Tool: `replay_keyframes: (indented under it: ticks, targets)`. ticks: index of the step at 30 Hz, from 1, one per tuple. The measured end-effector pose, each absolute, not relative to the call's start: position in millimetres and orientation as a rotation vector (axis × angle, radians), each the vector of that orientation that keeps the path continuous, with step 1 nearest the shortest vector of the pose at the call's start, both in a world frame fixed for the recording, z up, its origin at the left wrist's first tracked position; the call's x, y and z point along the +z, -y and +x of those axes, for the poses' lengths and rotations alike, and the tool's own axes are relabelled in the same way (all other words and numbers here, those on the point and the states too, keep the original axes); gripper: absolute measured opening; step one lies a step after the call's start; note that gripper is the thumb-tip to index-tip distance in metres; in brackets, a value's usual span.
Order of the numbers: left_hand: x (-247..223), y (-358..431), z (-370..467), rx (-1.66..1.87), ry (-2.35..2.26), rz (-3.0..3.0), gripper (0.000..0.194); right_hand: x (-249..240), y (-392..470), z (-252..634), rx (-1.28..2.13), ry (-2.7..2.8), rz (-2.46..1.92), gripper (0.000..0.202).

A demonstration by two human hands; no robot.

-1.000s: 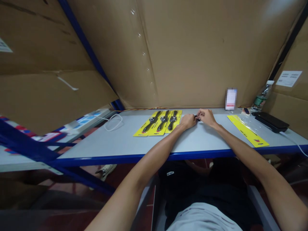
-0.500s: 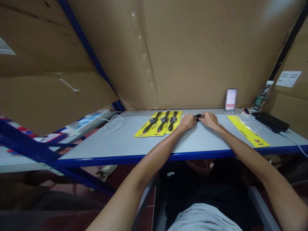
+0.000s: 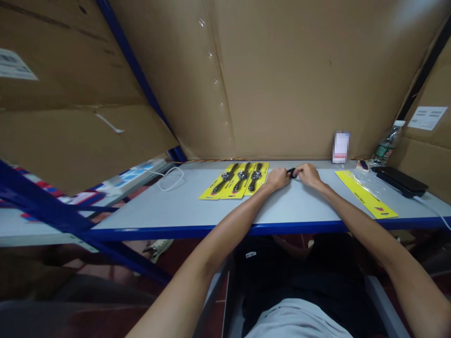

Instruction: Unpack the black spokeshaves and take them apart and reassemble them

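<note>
On the surface [image 3: 169, 206] we have three yellow packs [image 3: 242, 175] holding dark tools [image 3: 221, 183], beyond them our left hand [image 3: 278, 178] curled around a black object [image 3: 291, 172], our right hand [image 3: 307, 174] pinching its end, then a capped bottle [image 3: 386, 144].

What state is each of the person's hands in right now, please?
Left hand: closed, holding a black object that is mostly hidden.
Right hand: fingers bent at the same object; whether they grip it cannot be told.
</note>
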State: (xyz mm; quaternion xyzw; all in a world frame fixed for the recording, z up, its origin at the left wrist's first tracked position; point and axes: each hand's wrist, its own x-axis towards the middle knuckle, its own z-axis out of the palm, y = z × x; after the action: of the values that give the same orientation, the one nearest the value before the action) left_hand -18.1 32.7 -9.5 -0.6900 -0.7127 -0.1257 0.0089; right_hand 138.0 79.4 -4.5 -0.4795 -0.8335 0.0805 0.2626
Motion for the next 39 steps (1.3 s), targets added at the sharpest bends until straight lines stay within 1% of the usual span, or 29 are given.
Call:
replay_keyframes:
  ticks: [4, 9, 13, 15, 18, 20, 22, 25, 27, 32, 37, 39]
  targets:
    - [-9.2, -32.2, -17.7, -0.402, 2.22, -2.155, 0.045, -4.0, -80.6, 138.9, 0.204, 2.26, -1.281, 0.035]
    - [-11.6, -34.7, -19.1, -0.411, 2.221, -2.161, 0.045, -4.2, -79.8, 141.0, 0.132, 2.204, -1.316, 0.043]
    - [-11.1, -33.9, -19.3, -0.424, 2.217, -2.17, 0.044, -3.2, -79.9, 141.2, 0.175, 2.309, -1.237, 0.038]
    - [-10.3, -33.1, -18.9, -0.421, 2.224, -2.163, 0.044, -3.3, -80.4, 140.6, 0.155, 2.268, -1.279, 0.033]
    - [-10.0, -33.3, -18.6, -0.41, 2.226, -2.16, 0.044, -4.9, -80.6, 140.1, 0.119, 2.211, -1.386, 0.022]
    - [-10.5, -34.1, -18.8, -0.398, 2.223, -2.164, 0.045, -6.4, -80.3, 140.4, 0.104, 2.244, -1.405, 0.022]
    - [-11.1, -34.8, -18.9, -0.393, 2.22, -2.165, 0.045, -7.3, -80.1, 141.3, 0.091, 2.303, -1.33, 0.019]
    - [-11.2, -34.9, -18.8, -0.398, 2.213, -2.162, 0.046, -6.3, -80.4, 142.2, 0.086, 2.331, -1.195, 0.033]
    - [-11.0, -34.6, -18.7, -0.397, 2.214, -2.165, 0.046, -4.6, -80.4, 141.8, 0.081, 2.284, -1.199, 0.036]
    - [-11.3, -35.1, -19.4, -0.399, 2.224, -2.17, 0.046, -1.9, -77.1, 140.0, 0.058, 2.204, -1.335, 0.04]
    - [-11.3, -34.5, -19.4, -0.401, 2.207, -2.171, 0.046, -0.6, -76.4, 141.1, 0.168, 2.311, -1.255, 0.035]
    - [-10.8, -33.7, -19.2, -0.4, 2.201, -2.171, 0.046, -0.2, -76.9, 141.4, 0.155, 2.294, -1.273, 0.035]
